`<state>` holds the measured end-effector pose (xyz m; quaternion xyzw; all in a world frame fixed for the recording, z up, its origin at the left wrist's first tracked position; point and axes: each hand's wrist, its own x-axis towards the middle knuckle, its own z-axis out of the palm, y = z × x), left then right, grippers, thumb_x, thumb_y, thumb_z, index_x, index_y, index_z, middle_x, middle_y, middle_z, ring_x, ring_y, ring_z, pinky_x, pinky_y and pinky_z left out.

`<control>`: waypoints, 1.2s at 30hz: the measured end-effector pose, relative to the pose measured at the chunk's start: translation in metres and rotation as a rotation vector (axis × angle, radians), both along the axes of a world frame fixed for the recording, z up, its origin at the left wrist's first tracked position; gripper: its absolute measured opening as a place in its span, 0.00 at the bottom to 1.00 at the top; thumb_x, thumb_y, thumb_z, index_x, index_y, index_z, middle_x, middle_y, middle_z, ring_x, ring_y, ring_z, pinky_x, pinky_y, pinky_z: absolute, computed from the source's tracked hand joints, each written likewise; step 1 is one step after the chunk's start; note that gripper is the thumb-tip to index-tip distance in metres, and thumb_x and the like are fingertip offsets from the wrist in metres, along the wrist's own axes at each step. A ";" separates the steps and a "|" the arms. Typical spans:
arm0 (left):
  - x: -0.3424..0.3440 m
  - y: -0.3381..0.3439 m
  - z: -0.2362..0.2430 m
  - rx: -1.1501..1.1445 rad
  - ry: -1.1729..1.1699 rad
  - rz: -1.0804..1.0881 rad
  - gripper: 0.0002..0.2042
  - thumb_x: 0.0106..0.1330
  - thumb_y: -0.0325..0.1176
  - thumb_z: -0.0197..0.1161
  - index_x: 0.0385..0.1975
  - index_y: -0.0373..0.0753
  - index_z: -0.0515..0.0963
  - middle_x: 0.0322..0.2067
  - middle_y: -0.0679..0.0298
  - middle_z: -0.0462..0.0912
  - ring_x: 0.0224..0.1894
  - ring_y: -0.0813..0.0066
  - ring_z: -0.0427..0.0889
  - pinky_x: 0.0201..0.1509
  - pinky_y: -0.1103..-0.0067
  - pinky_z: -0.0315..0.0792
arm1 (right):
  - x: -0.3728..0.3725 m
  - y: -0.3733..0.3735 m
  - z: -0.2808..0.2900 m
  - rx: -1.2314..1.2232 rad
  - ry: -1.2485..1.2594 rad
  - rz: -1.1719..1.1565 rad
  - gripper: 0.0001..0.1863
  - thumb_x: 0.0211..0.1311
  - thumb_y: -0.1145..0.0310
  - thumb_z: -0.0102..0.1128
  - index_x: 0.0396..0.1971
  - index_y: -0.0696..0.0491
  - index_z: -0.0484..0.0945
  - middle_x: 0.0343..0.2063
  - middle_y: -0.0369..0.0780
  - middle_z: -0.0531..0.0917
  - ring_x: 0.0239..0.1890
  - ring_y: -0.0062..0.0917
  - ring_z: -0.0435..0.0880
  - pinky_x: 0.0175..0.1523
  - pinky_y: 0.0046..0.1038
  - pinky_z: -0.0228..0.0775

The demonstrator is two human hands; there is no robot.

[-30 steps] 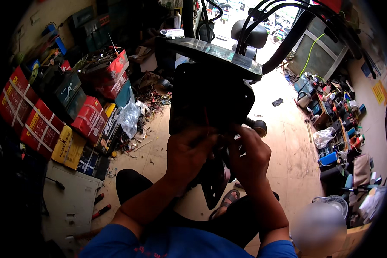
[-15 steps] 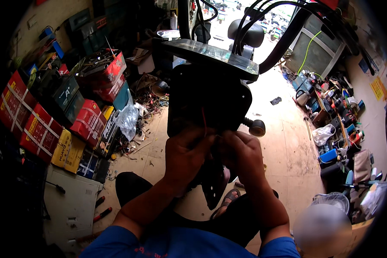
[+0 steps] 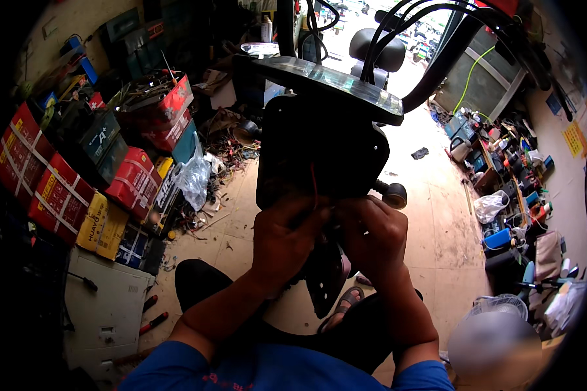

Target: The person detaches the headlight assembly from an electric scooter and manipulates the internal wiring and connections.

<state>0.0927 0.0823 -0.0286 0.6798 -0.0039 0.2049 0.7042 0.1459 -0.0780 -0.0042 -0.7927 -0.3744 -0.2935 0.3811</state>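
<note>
Centred before me is a black panel (image 3: 319, 143) of a vehicle's front, beneath a glossy top piece (image 3: 336, 81). A thin red wire (image 3: 314, 179) hangs down it to my left hand (image 3: 284, 238), whose fingers are pinched around the wire's lower part. Close beside it, my right hand (image 3: 375, 234) has its fingers bent and closed at the panel's lower edge; what they hold is too dark and small to make out. Below both hands hangs a dark bracket with holes (image 3: 323, 296). A small round lamp (image 3: 394, 195) sticks out at the panel's right.
Battery boxes (image 3: 134, 179) are piled at left above a metal cabinet (image 3: 104, 306). Red-handled tools (image 3: 153, 322) lie beside it. Cluttered shelves (image 3: 502, 189) and a fan (image 3: 499, 306) line the right. Black cables (image 3: 372, 39) arch overhead. My sandalled foot (image 3: 342, 309) is below.
My right hand's fingers have shifted and drawn closer to my left hand, which stays at the red wire. The view has moved only slightly.
</note>
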 end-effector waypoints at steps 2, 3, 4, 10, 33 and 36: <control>-0.001 0.000 0.000 -0.074 0.030 -0.022 0.09 0.71 0.26 0.68 0.47 0.32 0.85 0.29 0.62 0.87 0.25 0.83 0.83 0.27 0.83 0.74 | -0.001 -0.001 -0.001 0.141 0.241 0.049 0.01 0.63 0.79 0.67 0.31 0.58 0.84 0.25 0.40 0.86 0.26 0.24 0.87 0.31 0.25 0.76; -0.001 0.001 0.000 -0.112 0.045 -0.033 0.09 0.70 0.27 0.69 0.47 0.34 0.86 0.31 0.62 0.88 0.27 0.83 0.84 0.29 0.83 0.75 | -0.002 -0.005 -0.003 0.233 0.400 0.076 0.02 0.65 0.77 0.67 0.31 0.58 0.85 0.24 0.39 0.86 0.26 0.21 0.86 0.31 0.25 0.75; -0.002 0.001 0.001 -0.138 0.066 -0.039 0.10 0.70 0.27 0.69 0.48 0.34 0.86 0.30 0.62 0.88 0.27 0.84 0.84 0.29 0.84 0.75 | -0.002 -0.008 -0.005 0.325 0.560 0.104 0.04 0.68 0.75 0.66 0.32 0.58 0.85 0.24 0.38 0.86 0.27 0.19 0.86 0.31 0.24 0.75; -0.003 0.003 0.003 -0.173 0.098 -0.075 0.12 0.71 0.27 0.68 0.52 0.34 0.84 0.27 0.64 0.87 0.26 0.85 0.83 0.28 0.85 0.73 | -0.011 -0.006 0.015 0.337 0.923 0.304 0.12 0.69 0.73 0.66 0.47 0.63 0.85 0.34 0.39 0.90 0.32 0.17 0.86 0.38 0.21 0.78; -0.004 0.014 -0.003 -0.297 0.118 -0.088 0.09 0.74 0.27 0.63 0.49 0.34 0.82 0.33 0.62 0.89 0.27 0.79 0.84 0.31 0.81 0.79 | -0.007 0.009 0.005 0.571 1.111 0.214 0.12 0.74 0.65 0.66 0.45 0.59 0.85 0.31 0.33 0.87 0.29 0.10 0.79 0.35 0.17 0.70; -0.013 0.012 0.007 0.030 0.168 0.037 0.13 0.70 0.29 0.69 0.51 0.34 0.83 0.37 0.60 0.90 0.39 0.73 0.90 0.43 0.77 0.82 | -0.014 0.011 0.003 0.494 1.007 0.139 0.11 0.73 0.67 0.65 0.45 0.60 0.84 0.31 0.34 0.87 0.30 0.11 0.80 0.36 0.17 0.71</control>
